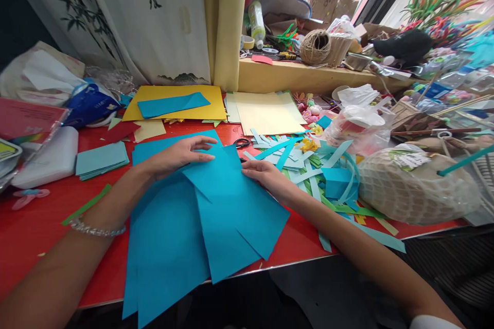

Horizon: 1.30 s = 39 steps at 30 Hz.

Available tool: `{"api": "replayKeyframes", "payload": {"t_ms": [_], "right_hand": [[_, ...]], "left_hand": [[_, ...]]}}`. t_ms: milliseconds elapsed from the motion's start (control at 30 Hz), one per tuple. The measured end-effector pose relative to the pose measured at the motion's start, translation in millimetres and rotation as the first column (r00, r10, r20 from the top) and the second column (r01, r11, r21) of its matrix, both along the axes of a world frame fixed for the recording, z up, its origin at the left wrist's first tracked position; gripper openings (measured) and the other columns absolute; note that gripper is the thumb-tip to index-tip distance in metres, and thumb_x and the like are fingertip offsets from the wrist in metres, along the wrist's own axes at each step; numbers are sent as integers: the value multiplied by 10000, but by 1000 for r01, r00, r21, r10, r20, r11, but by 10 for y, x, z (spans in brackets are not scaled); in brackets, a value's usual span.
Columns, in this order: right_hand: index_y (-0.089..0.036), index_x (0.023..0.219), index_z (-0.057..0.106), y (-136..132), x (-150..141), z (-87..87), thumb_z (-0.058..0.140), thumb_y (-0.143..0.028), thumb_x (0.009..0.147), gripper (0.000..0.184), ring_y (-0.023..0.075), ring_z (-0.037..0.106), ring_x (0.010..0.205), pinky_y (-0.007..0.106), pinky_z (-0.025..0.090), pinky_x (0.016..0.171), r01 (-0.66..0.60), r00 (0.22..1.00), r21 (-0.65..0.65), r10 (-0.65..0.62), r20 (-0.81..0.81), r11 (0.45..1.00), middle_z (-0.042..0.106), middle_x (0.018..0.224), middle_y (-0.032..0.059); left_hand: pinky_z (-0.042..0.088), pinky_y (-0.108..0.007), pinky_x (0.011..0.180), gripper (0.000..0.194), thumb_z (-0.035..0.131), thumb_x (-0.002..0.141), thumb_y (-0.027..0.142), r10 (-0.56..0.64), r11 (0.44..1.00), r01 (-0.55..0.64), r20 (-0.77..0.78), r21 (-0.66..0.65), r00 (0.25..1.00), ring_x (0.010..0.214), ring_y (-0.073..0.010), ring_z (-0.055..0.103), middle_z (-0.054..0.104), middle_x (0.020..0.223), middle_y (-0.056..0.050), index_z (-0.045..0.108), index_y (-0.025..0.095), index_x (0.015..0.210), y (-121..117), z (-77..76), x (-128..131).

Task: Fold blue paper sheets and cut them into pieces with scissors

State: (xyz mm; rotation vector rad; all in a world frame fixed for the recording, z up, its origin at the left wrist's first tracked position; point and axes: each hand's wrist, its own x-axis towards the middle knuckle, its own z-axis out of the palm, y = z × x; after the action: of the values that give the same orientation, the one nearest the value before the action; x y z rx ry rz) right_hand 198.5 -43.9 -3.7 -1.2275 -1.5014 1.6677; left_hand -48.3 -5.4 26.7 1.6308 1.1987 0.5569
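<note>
Several blue paper sheets (165, 236) lie overlapped in front of me, hanging past the table's front edge. On top, a smaller set of blue paper pieces (239, 211) fans out at an angle. My left hand (181, 153) is over its upper left part, fingers stretched and thumb apart. At the upper right edge, my right hand (266, 175) pinches the blue paper between thumb and fingers. Just behind the paper, the scissors (242, 143) show only their dark handles; the rest is hidden.
Cut paper strips (309, 175) are heaped on the right of the red table (34, 236), beside a netted package (417, 185). Light blue cards (102, 159) are stacked left. Yellow card (173, 108) and cream sheets (268, 113) lie behind. Twine (314, 47) sits on the cluttered ledge.
</note>
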Motion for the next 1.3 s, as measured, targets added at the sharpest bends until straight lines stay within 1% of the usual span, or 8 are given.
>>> {"api": "replayKeyframes", "payload": {"t_ms": [100, 267, 433, 600, 733, 867, 1100, 1300], "right_hand": [[-212, 1014, 619, 4, 9, -23, 612, -409, 816, 279, 181, 588, 884, 319, 473, 748, 33, 999, 117, -36, 23, 993, 631, 980, 52], [-204, 635, 456, 20, 33, -12, 522, -448, 874, 348, 114, 364, 529, 273, 265, 496, -156, 948, 394, 26, 316, 906, 400, 598, -26], [-203, 616, 406, 52, 82, 40, 457, -425, 914, 375, 116, 312, 539, 284, 215, 518, -124, 930, 501, -75, 360, 857, 348, 586, -26], [-195, 682, 515, 76, 141, 132, 488, -443, 890, 325, 129, 406, 597, 282, 301, 569, 90, 966, 458, -189, 175, 884, 456, 647, -13], [-206, 840, 625, 93, 220, 223, 592, -481, 813, 279, 160, 566, 744, 302, 433, 691, 237, 968, 173, -217, -127, 956, 611, 813, 9], [-214, 878, 652, 63, 202, 249, 670, -460, 756, 275, 171, 614, 828, 317, 477, 757, 110, 966, -9, -109, -232, 994, 650, 902, 22], [-206, 801, 614, -74, -29, 172, 678, -429, 774, 234, 147, 578, 765, 292, 475, 716, -147, 964, -97, 121, -239, 984, 607, 867, 19], [-210, 897, 612, -70, 16, 196, 644, -447, 797, 259, 171, 583, 821, 308, 495, 741, 8, 975, -14, -11, -223, 1000, 612, 922, 45]], "left_hand": [[414, -360, 984, 608, 728, 665, 453, 31, 1000, -31, -113, 2, 993, 1324, -307, 375, 462, 1426, -39, 576, 314, 1237, 20, -30, -30], [448, -354, 938, 552, 711, 683, 461, 84, 996, -81, -96, 38, 992, 1234, -294, 473, 533, 1349, -51, 608, 294, 1199, 36, -45, -42], [510, -332, 824, 523, 735, 670, 406, 44, 998, -47, -70, -44, 997, 1088, -260, 571, 624, 1190, -34, 619, 312, 1171, 67, -12, -163], [520, -324, 784, 373, 717, 675, 338, 36, 998, -37, -16, -53, 999, 990, -234, 603, 656, 1075, -16, 670, 293, 1042, 105, 28, -275], [503, -329, 782, 114, 670, 680, 279, 76, 997, -76, 99, -9, 992, 1006, -255, 587, 659, 1063, -44, 653, 204, 764, 81, 37, -262], [484, -293, 678, 141, 713, 644, 254, 166, 985, -147, 313, -86, 935, 964, -253, 587, 646, 1099, -23, 596, 180, 671, 6, -2, -130], [478, -302, 693, 246, 650, 749, 355, 211, 968, -124, 441, -219, 872, 899, -214, 599, 673, 1023, -13, 665, 213, 949, -58, -24, 213], [501, -303, 801, 347, 645, 773, 350, 277, 961, -252, 439, -115, 855, 1054, -231, 576, 651, 1141, -18, 629, 252, 1106, -15, -10, 144]]}}
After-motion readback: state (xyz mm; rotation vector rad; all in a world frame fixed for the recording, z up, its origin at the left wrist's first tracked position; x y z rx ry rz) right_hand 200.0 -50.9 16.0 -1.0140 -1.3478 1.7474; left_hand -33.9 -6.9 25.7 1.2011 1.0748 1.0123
